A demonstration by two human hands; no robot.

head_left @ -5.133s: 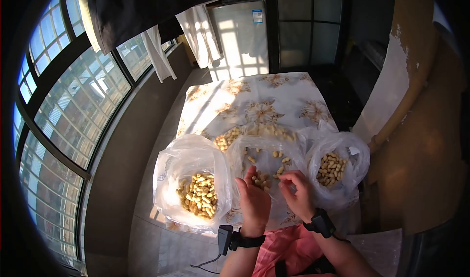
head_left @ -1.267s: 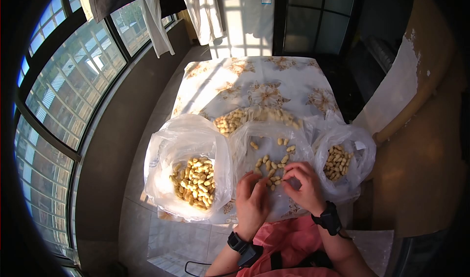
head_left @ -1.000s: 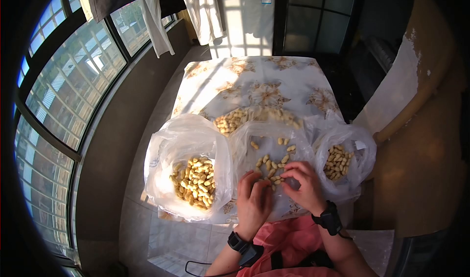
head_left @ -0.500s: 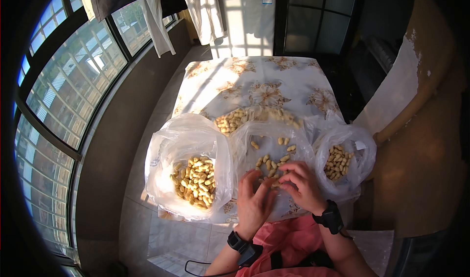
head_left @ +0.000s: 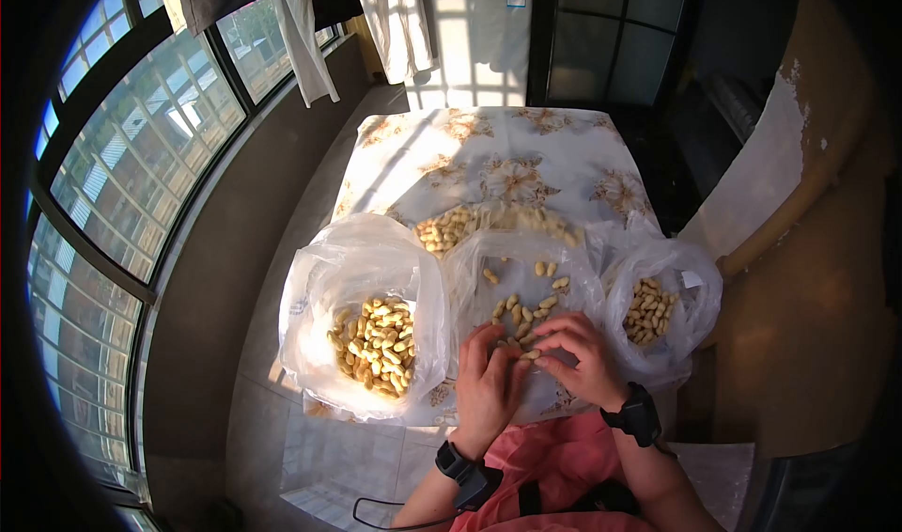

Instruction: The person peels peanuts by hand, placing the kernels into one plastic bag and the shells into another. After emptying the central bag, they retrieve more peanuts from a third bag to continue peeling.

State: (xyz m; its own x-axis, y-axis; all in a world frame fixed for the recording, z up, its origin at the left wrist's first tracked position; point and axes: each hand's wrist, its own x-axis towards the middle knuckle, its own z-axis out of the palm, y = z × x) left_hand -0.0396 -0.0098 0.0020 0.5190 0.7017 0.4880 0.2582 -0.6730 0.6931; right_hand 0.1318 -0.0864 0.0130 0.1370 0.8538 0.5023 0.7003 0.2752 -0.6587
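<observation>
Over the near edge of the middle plastic bag, my left hand and my right hand come together with curled fingers. A peanut in its shell is pinched between their fingertips. Just beyond the fingers lie several loose unshelled peanuts, some partly covered by my hands. To the left, a wide-mouthed plastic bag holds a big heap of peanuts. A smaller plastic bag at the right contains another pile of peanuts.
More peanuts sit behind the middle bag, partly seen through plastic. Everything rests on a table with a flowered cloth. Barred windows run along the left wall, and a brown panel stands at the right.
A peanut between my fingertips now shows more clearly. Both hands have barely shifted, and the bags stay in place.
</observation>
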